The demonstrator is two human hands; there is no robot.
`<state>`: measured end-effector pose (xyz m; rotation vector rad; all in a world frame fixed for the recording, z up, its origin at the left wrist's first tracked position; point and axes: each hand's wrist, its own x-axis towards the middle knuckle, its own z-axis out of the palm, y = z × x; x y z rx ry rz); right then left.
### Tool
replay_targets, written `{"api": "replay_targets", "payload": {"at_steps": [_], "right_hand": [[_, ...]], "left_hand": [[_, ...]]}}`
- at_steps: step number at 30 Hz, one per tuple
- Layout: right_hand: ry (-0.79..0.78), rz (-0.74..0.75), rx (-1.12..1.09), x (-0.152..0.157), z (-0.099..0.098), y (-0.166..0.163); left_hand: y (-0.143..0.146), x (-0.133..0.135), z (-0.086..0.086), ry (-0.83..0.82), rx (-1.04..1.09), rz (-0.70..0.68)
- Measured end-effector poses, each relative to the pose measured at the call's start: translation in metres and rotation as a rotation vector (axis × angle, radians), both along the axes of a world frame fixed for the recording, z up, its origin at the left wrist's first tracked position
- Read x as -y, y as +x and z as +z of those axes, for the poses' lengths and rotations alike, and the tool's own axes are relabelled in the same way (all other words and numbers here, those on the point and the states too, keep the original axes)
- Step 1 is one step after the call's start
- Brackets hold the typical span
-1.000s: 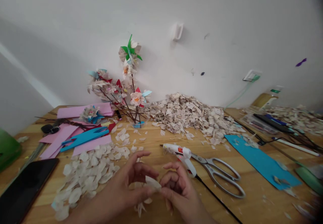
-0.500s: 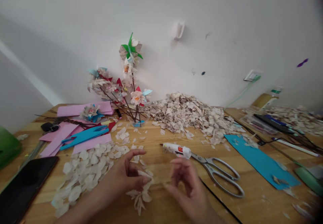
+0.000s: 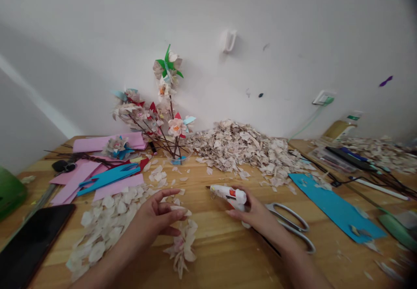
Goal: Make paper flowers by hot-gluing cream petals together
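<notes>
My left hand (image 3: 156, 214) pinches a half-made paper flower (image 3: 182, 245) of pale petals, holding it just above the wooden table (image 3: 228, 254). My right hand (image 3: 257, 213) has its fingers wrapped round the handle of a white glue gun (image 3: 228, 192), which lies with its nozzle pointing left. A pile of cut white petals (image 3: 110, 219) lies just left of my left hand.
Steel scissors (image 3: 289, 221) lie right of the glue gun, with a blue paper sheet (image 3: 332, 206) beyond. A heap of paper scraps (image 3: 244, 148) sits by the wall. Finished paper flowers (image 3: 163, 115) stand in a small holder. Pink and blue paper (image 3: 104, 178), a black phone (image 3: 29, 245).
My hands have parted. The right hand let go of the petal piece and moved up and right onto the glue gun. The left hand kept the flower and shifted slightly left.
</notes>
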<state>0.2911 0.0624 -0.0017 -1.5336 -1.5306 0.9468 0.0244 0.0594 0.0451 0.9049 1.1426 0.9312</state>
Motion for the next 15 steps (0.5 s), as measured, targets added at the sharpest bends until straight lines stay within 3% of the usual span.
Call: {"api": "replay_targets", "payload": {"at_steps": [9, 15], "right_hand": [[0.042, -0.018, 0.076, 0.001, -0.006, -0.012], [0.076, 0.01, -0.162, 0.025, 0.015, -0.032]], "left_hand": [[-0.003, -0.003, -0.003, 0.016, 0.109, 0.138], [-0.002, -0.002, -0.008, 0.035, 0.197, 0.175]]}}
